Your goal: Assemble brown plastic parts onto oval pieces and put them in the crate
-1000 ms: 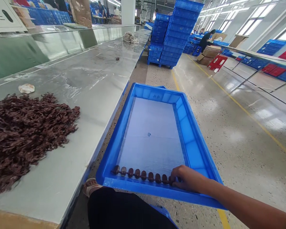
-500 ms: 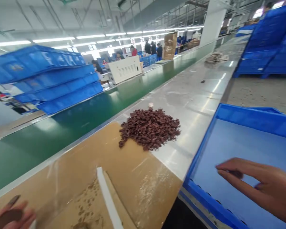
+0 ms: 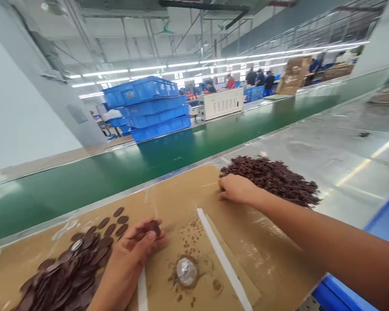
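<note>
My left hand (image 3: 138, 246) is closed around a dark brown oval disc (image 3: 154, 227), held between thumb and fingers above the brown board (image 3: 181, 190). To its left lies a heap of similar dark brown oval discs (image 3: 74, 272), with several loose ones at its edge. My right hand (image 3: 236, 188) reaches to the left edge of a pile of small, spiky dark brown pieces (image 3: 272, 177). Its fingers are curled in, and whatever they pinch is hidden. Between the hands, a silvery round lump (image 3: 186, 271) sits on the board among brown spots.
White strips (image 3: 223, 259) run along the board. Behind it passes a green conveyor belt (image 3: 168, 153), with stacked blue crates (image 3: 158, 110) and a white metal box (image 3: 222, 106) beyond. A blue bin (image 3: 387, 229) stands at right. People (image 3: 259, 78) are far off.
The view has swung left, bringing the disc heap into sight. My right hand has moved from over the blue bin to the pile. My left hand, holding a disc, has come further into view.
</note>
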Demonstrator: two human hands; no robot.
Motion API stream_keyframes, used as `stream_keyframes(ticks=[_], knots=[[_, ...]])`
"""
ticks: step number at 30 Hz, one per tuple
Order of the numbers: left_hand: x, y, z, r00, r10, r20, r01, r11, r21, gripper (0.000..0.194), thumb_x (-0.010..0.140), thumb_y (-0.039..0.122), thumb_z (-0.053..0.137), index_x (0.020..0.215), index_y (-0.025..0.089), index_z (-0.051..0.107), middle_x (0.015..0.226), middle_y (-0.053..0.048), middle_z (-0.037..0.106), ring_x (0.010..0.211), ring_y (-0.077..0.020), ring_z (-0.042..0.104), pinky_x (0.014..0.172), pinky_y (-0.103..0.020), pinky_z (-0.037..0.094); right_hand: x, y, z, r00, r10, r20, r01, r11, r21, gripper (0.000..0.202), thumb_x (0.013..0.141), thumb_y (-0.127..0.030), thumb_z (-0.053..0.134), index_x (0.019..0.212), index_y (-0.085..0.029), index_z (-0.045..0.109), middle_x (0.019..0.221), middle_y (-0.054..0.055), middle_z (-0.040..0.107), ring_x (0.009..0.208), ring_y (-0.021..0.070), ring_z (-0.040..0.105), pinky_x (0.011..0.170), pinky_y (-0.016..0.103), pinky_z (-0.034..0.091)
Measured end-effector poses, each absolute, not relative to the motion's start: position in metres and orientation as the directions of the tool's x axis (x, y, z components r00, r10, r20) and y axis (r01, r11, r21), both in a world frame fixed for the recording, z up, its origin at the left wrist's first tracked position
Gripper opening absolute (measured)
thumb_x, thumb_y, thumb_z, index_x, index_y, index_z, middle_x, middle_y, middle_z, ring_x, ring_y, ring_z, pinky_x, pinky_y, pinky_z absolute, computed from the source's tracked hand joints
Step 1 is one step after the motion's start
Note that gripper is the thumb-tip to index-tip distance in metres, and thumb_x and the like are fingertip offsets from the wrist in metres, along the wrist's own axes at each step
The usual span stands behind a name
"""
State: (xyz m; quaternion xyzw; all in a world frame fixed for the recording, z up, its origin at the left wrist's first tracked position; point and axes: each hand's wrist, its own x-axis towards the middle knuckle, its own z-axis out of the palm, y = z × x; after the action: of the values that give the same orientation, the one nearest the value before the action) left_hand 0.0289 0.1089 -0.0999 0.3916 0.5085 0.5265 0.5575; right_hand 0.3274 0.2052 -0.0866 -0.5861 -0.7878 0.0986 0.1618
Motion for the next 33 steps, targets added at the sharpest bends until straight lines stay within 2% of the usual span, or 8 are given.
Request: stream_keyframes(ticks=[3,6,8,10,13,17,24,33], knots=[[0.03,0.106,-0.099,0.023,0.993,-0.116,-0.21,0.118,0.971,0.046,0.07,0.031,0.083,0.11,0.018,0.065,0.113,-0.005,0.065,0.09,-0.0145,0.067,0.085,-0.02,0.055,0.321,0.213,-0.071,-0.283,0.955,0.091,0.92,0.297,-0.256,0.006,0.072,-0.011,0.067,0.066,-0.013,0.068,0.07,0.011,0.069,0.076,0.0265,0.067,0.072,0.037,0.051],[0.028,0.107,-0.101,0.075,0.994,-0.081,-0.246,0.097,0.964,0.045,0.069,0.028,0.084,0.109,0.019,0.066,0.103,-0.004,0.066,0.089,-0.0139,0.066,0.086,-0.02,0.053,0.3,0.209,-0.043,-0.353,0.93,0.099,0.89,0.367,-0.273,0.014,0.079,-0.018,0.063,0.089,-0.016,0.074,0.082,0.008,0.074,0.076,0.0244,0.068,0.07,0.034,0.05],[0.027,0.109,-0.105,0.102,0.992,-0.078,-0.268,0.103,0.958,0.044,0.07,0.027,0.084,0.11,0.02,0.066,0.106,-0.004,0.066,0.089,-0.0142,0.067,0.087,-0.022,0.053,0.281,0.195,-0.028,-0.427,0.894,0.133,0.797,0.442,-0.412,0.021,0.086,-0.031,0.059,0.099,-0.023,0.074,0.089,0.001,0.075,0.077,0.0192,0.068,0.069,0.03,0.051],[0.025,0.111,-0.109,0.14,0.987,-0.077,-0.303,0.117,0.946,0.045,0.071,0.026,0.083,0.112,0.022,0.064,0.109,-0.004,0.067,0.09,-0.0137,0.067,0.089,-0.022,0.053,0.262,0.176,-0.024,-0.511,0.841,0.176,0.606,0.498,-0.62,0.022,0.086,-0.039,0.059,0.096,-0.025,0.074,0.088,-0.003,0.075,0.073,0.0159,0.067,0.064,0.026,0.051],[0.024,0.115,-0.116,0.208,0.975,-0.075,-0.34,0.144,0.929,0.047,0.072,0.024,0.082,0.115,0.02,0.062,0.103,-0.005,0.069,0.088,-0.0127,0.068,0.087,-0.021,0.052,0.247,0.148,-0.033,-0.583,0.787,0.202,0.398,0.493,-0.774,0.016,0.082,-0.037,0.064,0.09,-0.026,0.073,0.082,-0.004,0.073,0.065,0.0144,0.064,0.056,0.024,0.05],[0.023,0.119,-0.121,0.239,0.968,-0.069,-0.342,0.151,0.928,0.047,0.072,0.023,0.082,0.115,0.018,0.063,0.105,-0.006,0.069,0.089,-0.0138,0.068,0.085,-0.021,0.053,0.246,0.13,-0.05,-0.642,0.753,0.144,0.399,0.489,-0.775,0.009,0.079,-0.029,0.066,0.085,-0.028,0.073,0.074,-0.004,0.071,0.064,0.0152,0.065,0.056,0.025,0.052],[0.023,0.121,-0.122,0.265,0.961,-0.075,-0.349,0.168,0.922,0.048,0.071,0.021,0.082,0.114,0.015,0.062,0.102,-0.008,0.071,0.089,-0.0154,0.069,0.083,-0.022,0.054,0.242,0.124,-0.057,-0.702,0.709,-0.062,0.491,0.419,-0.764,0.009,0.079,-0.029,0.063,0.077,-0.023,0.07,0.065,-0.003,0.068,0.057,0.0134,0.061,0.046,0.021,0.046],[0.023,0.121,-0.122,0.265,0.962,-0.057,-0.319,0.144,0.937,0.047,0.072,0.02,0.081,0.115,0.016,0.063,0.105,-0.007,0.071,0.09,-0.0153,0.069,0.084,-0.023,0.054,0.24,0.12,-0.06,-0.709,0.695,-0.117,0.537,0.425,-0.729,0.004,0.077,-0.025,0.066,0.076,-0.024,0.07,0.059,-0.005,0.064,0.052,0.0117,0.059,0.044,0.019,0.045]])
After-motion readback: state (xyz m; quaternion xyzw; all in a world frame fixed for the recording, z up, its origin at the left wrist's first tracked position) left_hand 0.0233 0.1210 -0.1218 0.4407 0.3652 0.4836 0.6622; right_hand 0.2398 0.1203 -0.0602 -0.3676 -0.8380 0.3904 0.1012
